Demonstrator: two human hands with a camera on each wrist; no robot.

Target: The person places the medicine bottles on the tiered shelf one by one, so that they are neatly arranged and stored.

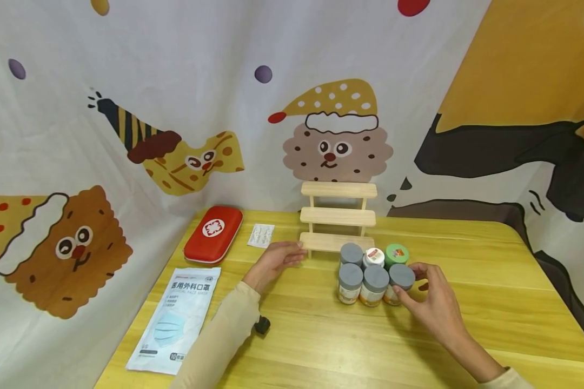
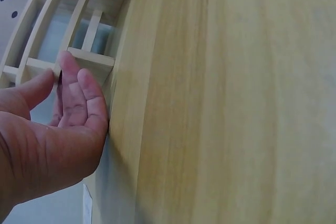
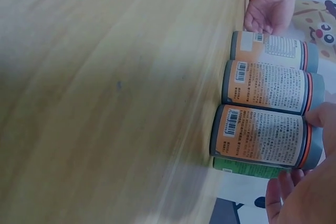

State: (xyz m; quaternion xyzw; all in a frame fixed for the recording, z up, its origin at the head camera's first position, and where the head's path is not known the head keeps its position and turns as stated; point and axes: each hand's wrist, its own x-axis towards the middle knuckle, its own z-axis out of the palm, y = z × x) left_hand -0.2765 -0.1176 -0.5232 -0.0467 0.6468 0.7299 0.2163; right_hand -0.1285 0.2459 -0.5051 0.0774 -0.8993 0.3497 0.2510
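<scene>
A small three-tier wooden display rack stands at the back of the table. My left hand is at the left end of its lowest tier; in the left wrist view, thumb and fingers pinch the wood there. In front of the rack's right side stand several lidded jars in two tight rows. The front row has grey-lidded jars. Behind are another grey-lidded jar, a white-lidded one and a green-lidded one. My right hand grips the front right jar near its lid, thumb in front, fingers at the far side.
A red zip case and a small white paper lie at the back left. The face mask packet lies along the left edge. A small black object shows by the left sleeve. Printed cloth hangs behind the table.
</scene>
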